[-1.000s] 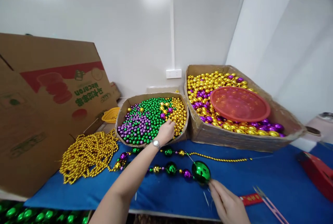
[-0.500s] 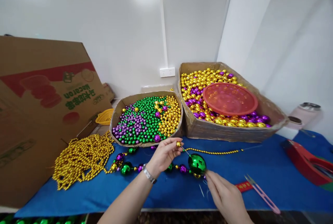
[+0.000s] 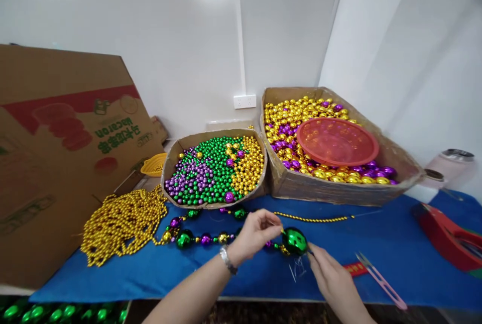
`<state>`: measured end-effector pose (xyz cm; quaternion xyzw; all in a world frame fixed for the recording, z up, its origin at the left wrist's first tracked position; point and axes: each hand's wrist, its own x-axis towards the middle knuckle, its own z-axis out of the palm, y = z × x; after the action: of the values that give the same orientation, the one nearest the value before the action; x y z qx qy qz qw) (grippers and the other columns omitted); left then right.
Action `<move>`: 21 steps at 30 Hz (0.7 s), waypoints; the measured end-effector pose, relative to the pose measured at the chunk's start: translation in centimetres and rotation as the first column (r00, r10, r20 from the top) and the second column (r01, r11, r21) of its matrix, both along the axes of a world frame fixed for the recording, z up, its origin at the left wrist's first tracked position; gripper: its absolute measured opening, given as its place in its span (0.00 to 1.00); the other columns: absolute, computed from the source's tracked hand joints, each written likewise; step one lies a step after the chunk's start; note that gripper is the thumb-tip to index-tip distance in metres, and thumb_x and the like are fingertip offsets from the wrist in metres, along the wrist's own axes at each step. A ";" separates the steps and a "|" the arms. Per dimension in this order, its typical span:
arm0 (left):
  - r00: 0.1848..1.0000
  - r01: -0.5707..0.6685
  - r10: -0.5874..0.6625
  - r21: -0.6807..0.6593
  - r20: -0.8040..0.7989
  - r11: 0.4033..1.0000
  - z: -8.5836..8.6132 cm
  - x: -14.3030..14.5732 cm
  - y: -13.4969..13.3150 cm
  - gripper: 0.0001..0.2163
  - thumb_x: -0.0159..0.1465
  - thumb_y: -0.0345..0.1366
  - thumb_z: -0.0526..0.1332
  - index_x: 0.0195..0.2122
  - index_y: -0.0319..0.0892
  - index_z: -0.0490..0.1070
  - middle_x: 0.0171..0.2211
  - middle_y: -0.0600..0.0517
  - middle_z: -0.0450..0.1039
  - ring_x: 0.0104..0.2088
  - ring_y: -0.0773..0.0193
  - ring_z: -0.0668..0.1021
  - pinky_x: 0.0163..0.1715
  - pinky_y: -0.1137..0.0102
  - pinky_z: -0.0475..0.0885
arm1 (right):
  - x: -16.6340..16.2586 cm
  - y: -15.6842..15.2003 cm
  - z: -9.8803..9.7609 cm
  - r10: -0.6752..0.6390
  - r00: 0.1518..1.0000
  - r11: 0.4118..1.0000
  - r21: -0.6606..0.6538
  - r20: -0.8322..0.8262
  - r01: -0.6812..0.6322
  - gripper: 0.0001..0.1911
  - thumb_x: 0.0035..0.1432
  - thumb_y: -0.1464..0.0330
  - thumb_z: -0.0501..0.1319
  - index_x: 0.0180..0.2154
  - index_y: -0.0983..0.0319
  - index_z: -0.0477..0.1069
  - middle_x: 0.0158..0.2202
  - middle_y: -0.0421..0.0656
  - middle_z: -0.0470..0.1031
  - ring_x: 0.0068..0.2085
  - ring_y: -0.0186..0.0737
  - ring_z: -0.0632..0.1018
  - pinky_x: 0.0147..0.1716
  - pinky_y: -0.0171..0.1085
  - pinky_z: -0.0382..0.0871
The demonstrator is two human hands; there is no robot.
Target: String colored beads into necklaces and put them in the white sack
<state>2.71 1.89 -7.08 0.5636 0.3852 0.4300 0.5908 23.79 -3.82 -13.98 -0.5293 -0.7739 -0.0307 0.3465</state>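
My left hand (image 3: 259, 236) is closed in a pinch on a small gold bead (image 3: 282, 230), mostly hidden by the fingers, at the left side of a large shiny green bead (image 3: 295, 241). Against that bead's right side, my right hand (image 3: 333, 276) has its fingers pressed together; what they grip is hidden. Behind and left of the hands lies a strand of green, purple and gold beads (image 3: 184, 238), partly covered by my left hand. A thin string of gold beads (image 3: 320, 219) runs off to the right. Loose clear thread (image 3: 297, 267) lies below the green bead.
Beyond the hands stand a carton of small beads (image 3: 214, 207) and a bigger carton (image 3: 331, 191) holding a red basin (image 3: 339, 143). Gold bead strands (image 3: 124, 223) are piled left, beside a tall cardboard box (image 3: 68, 163). Pink thread snips (image 3: 382, 281) and a red tape dispenser (image 3: 444, 238) lie right.
My left hand has moved right and slightly down, bringing the gold bead along a thin line up to the large green bead. The camera view has shifted a little.
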 end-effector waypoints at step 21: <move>0.968 -0.073 0.137 0.283 -0.211 0.956 0.9 2.8 0.7 0.10 0.61 0.41 0.59 0.30 0.39 0.73 0.26 0.49 0.77 0.27 0.63 0.77 0.27 0.72 0.70 | -0.5 1.9 2.8 -0.031 1.000 0.998 -0.050 -0.001 0.030 0.19 0.65 0.65 0.46 0.53 0.61 0.65 0.49 0.47 0.73 0.47 0.38 0.76 0.43 0.34 0.73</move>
<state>5.54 2.55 -6.19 0.6641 0.4171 0.4422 0.4354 23.24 -1.88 -11.16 -0.5496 -0.7659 -0.0162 0.3333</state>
